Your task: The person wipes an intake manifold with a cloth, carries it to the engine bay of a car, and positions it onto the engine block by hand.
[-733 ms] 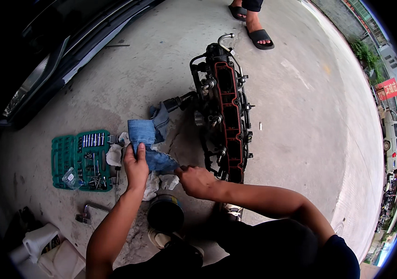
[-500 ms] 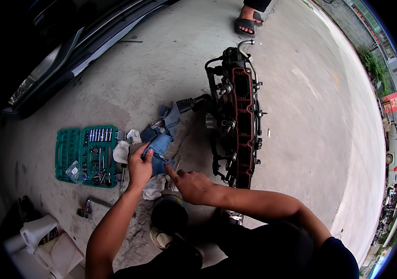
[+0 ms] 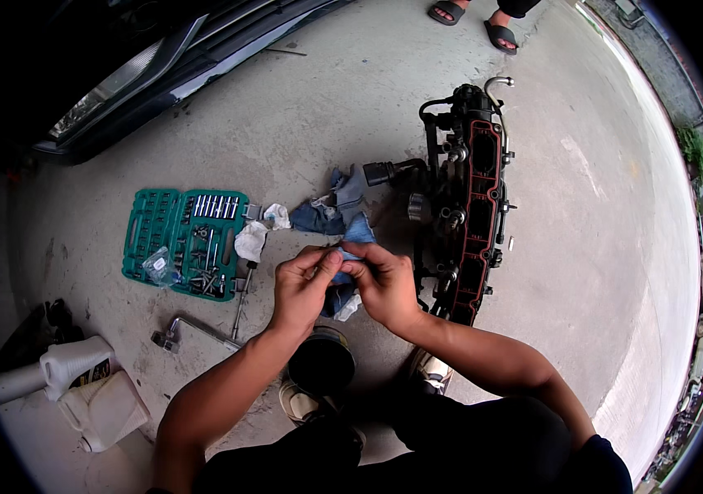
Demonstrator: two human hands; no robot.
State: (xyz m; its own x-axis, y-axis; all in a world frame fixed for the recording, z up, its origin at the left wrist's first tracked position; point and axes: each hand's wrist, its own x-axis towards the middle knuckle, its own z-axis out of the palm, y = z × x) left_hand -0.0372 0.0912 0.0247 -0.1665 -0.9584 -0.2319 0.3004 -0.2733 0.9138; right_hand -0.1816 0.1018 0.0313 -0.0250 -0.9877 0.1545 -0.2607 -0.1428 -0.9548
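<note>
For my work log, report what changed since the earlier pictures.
The right hand moved up and inward, closer to the left hand; both now pinch the blue cloth, thumbs close together. The open green tool case and dark engine part stayed put.

The left hand [image 3: 300,288] and right hand [image 3: 388,290] pinch blue denim cloth [image 3: 359,231].

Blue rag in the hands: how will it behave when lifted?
Probably floppy: the rag is folded and bunched between the left hand and right hand. Likely light, as it looks like cloth held in a pinch. Probably not slippery, given its matte surface.
</note>
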